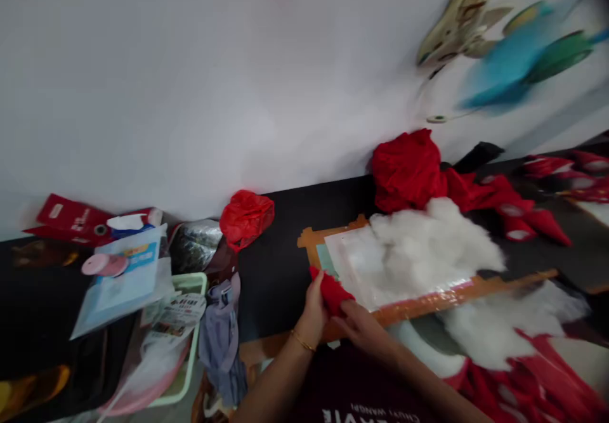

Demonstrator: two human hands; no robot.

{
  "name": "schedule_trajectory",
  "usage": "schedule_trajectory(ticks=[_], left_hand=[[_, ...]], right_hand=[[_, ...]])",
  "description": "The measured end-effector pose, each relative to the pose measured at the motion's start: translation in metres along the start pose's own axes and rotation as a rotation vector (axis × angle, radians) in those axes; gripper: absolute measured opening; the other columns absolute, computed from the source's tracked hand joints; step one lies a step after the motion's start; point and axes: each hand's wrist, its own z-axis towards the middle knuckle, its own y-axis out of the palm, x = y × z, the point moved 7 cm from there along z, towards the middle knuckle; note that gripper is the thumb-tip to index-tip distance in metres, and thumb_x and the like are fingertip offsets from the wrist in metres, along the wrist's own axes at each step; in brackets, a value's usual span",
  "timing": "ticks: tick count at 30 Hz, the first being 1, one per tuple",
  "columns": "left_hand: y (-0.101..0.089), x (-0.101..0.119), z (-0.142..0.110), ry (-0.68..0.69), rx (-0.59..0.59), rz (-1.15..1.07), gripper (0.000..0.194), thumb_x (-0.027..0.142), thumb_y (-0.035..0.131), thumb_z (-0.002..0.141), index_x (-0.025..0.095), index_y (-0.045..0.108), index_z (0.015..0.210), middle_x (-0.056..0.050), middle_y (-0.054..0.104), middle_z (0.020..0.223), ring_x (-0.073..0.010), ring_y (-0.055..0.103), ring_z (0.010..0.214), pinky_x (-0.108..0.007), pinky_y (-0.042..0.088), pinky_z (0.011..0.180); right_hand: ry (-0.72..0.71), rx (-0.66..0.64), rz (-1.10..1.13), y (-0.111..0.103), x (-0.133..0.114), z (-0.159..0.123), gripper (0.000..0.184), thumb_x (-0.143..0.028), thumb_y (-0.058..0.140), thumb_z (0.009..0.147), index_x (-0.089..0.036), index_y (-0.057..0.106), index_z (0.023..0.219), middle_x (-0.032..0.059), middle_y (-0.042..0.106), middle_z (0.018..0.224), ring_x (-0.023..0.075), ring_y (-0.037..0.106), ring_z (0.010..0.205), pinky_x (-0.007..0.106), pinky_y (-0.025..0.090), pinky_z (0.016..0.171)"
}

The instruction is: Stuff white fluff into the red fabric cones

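A small red cloth piece is held in front of my body, over the near edge of the table. My left hand is closed around its left side, and a thin gold-coloured bracelet circles that wrist. At the lower right end of the cloth, the fingers of my right hand are closed on it, their tips partly hidden. Just beyond, a fluffy heap of white stuffing rests on a pale plastic-covered sheet edged with brown tape.
A crumpled red plastic bag and a large red cloth bundle lie by the wall. Red cone-shaped pieces are on the right. A green basket stands lower left. More white stuffing sits below the table edge.
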Motion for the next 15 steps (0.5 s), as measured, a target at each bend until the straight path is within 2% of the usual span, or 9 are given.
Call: schedule_trajectory(ticks=[2,3,6,8,9,11,13,15], left_hand=[[-0.005,-0.003,0.010,-0.007,0.038,0.042,0.044,0.059,0.077,0.063,0.022,0.055,0.068,-0.002,0.063,0.064,-0.0233,0.069,0.069,-0.037,0.058,0.074],[-0.006,-0.006,0.014,-0.012,0.049,0.060,0.043,0.059,0.076,0.065,0.023,0.053,0.067,-0.002,0.062,0.062,-0.0228,0.069,0.068,-0.037,0.058,0.073],[-0.006,-0.009,0.026,0.034,0.093,0.167,0.034,0.050,0.074,0.071,0.023,0.054,0.074,-0.003,0.066,0.070,-0.0221,0.070,0.072,-0.036,0.058,0.076],[-0.005,-0.003,0.031,0.149,0.169,0.350,0.028,0.040,0.073,0.074,0.021,0.056,0.086,-0.007,0.070,0.084,-0.0245,0.072,0.083,-0.039,0.058,0.081],[-0.004,0.003,0.033,0.215,0.216,0.442,0.030,0.035,0.073,0.074,0.020,0.057,0.095,-0.010,0.071,0.094,-0.0267,0.072,0.092,-0.041,0.057,0.085],[0.000,0.014,0.035,0.335,0.305,0.564,0.047,0.024,0.074,0.072,0.019,0.054,0.115,-0.016,0.065,0.120,-0.0307,0.063,0.118,-0.044,0.051,0.098],[0.014,0.023,0.036,0.483,0.327,0.703,0.065,0.015,0.072,0.069,0.018,0.049,0.130,-0.018,0.053,0.141,-0.0323,0.047,0.137,-0.045,0.041,0.110],[0.045,0.024,0.040,0.642,0.240,0.929,0.071,0.011,0.068,0.071,0.019,0.046,0.138,-0.017,0.047,0.147,-0.0323,0.043,0.140,-0.044,0.039,0.112]], right_hand=[[-0.056,-0.021,0.024,-0.016,0.001,-0.005,0.033,-0.035,0.051,0.090,-0.018,0.072,0.110,0.0132,0.073,0.114,0.0268,0.068,0.104,0.038,0.054,0.093],[-0.041,-0.011,0.033,-0.029,0.008,-0.007,0.035,-0.034,0.048,0.093,-0.019,0.070,0.116,0.0124,0.072,0.117,0.0251,0.067,0.106,0.036,0.054,0.092],[0.112,0.094,-0.080,-0.083,0.051,-0.003,0.040,-0.032,0.042,0.094,-0.016,0.065,0.124,0.0109,0.075,0.101,0.0214,0.070,0.084,0.033,0.057,0.078],[0.147,0.188,-0.247,-0.126,0.079,0.006,0.042,-0.028,0.041,0.093,-0.013,0.063,0.126,0.0122,0.074,0.100,0.0216,0.068,0.078,0.037,0.057,0.080],[0.120,0.237,-0.329,-0.147,0.088,0.013,0.042,-0.026,0.042,0.091,-0.013,0.062,0.125,0.0136,0.072,0.108,0.0226,0.068,0.084,0.039,0.056,0.086],[0.045,0.312,-0.463,-0.185,0.099,0.025,0.039,-0.023,0.045,0.089,-0.016,0.062,0.124,0.0140,0.068,0.121,0.0251,0.067,0.098,0.043,0.053,0.095],[0.020,0.341,-0.543,-0.214,0.109,0.033,0.038,-0.023,0.048,0.089,-0.018,0.060,0.124,0.0125,0.066,0.124,0.0257,0.067,0.100,0.043,0.054,0.093],[0.047,0.316,-0.586,-0.231,0.120,0.034,0.038,-0.024,0.050,0.090,-0.020,0.058,0.127,0.0116,0.065,0.124,0.0239,0.069,0.092,0.039,0.057,0.083]])
